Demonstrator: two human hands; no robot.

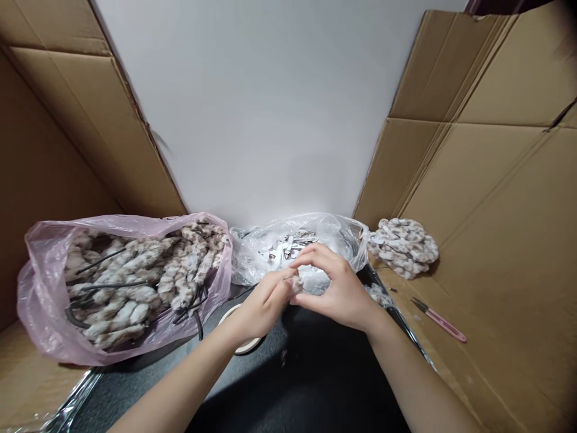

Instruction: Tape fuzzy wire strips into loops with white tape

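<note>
Above the dark work surface, my left hand point(268, 304) is closed on a small piece of grey-white fluffy cord point(297, 284), pinched at the fingertips. Most of that piece is hidden by the fingers. Facing it, my right hand point(338, 285) curves its thumb and fingers apart around the fluffy end, with the fingertips close to the left hand. Just behind both hands lies a clear plastic bag point(246, 255) holding white and dark strips point(288, 245).
At left, a pink plastic bag point(38, 276) holds fluffy brown-white cords point(130, 288) with dark ties. A cream tape roll point(247, 347) lies partly behind my left forearm. A fluffy bundle point(403, 248) and pink-handled snips point(439, 319) rest on cardboard point(505, 361) at right.
</note>
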